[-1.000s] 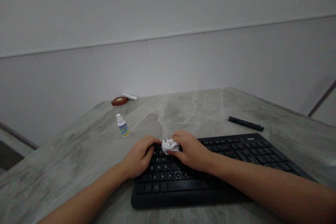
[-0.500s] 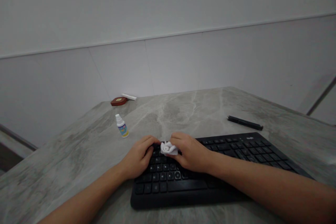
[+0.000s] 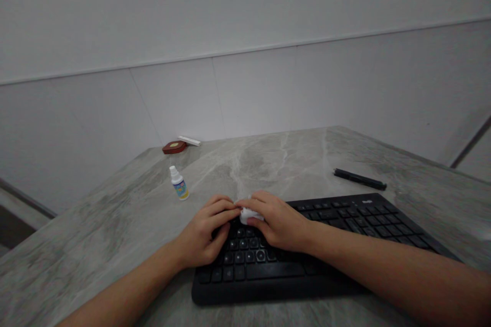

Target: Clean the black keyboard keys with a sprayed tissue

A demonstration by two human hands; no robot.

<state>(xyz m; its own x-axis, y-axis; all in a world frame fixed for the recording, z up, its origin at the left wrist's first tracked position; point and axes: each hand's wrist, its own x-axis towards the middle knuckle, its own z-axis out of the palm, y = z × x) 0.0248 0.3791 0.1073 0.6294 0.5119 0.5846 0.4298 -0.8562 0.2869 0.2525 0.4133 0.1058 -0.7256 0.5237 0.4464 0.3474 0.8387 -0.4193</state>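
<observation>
A black keyboard [image 3: 276,271] lies on the stone-patterned table in front of me. My right hand [image 3: 282,219] is closed around a crumpled white tissue [image 3: 250,215] over the upper left part of the keys. The fingers cover part of that tissue. My left hand [image 3: 205,232] rests at the keyboard's left end, fingers stretched towards the tissue and thumb apart over the keys. Its fingertips meet the right hand's fingertips beside the tissue; I see nothing held in it.
A small white bottle [image 3: 179,184] with a coloured label stands left of the keyboard. Farther back are a reddish-brown case [image 3: 174,147] and a white strip-like object [image 3: 189,140] by the wall. A black pen-like object [image 3: 359,179] lies behind the keyboard's right part.
My left fingers have stretched out to the right, up to the tissue and the right fingertips. The right hand has closed farther over the tissue, and less of it shows.
</observation>
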